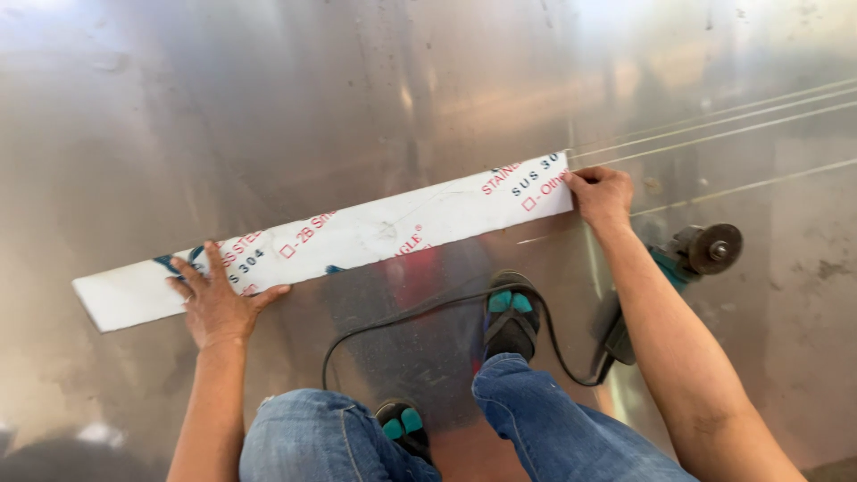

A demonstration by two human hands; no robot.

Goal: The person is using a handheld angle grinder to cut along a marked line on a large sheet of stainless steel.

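Long white film-covered metal strip (pixel 339 239), red and dark print, lying flat and slanted on the steel sheet (pixel 268 107)

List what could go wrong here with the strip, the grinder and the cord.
1. The angle grinder lies beside the right forearm with its disc exposed; a bump may cut.
2. Its black cord loops past the sandalled foot, so it might snag or trip.
3. The left hand and right hand press bare on the white film-covered strip; its edges may be sharp.
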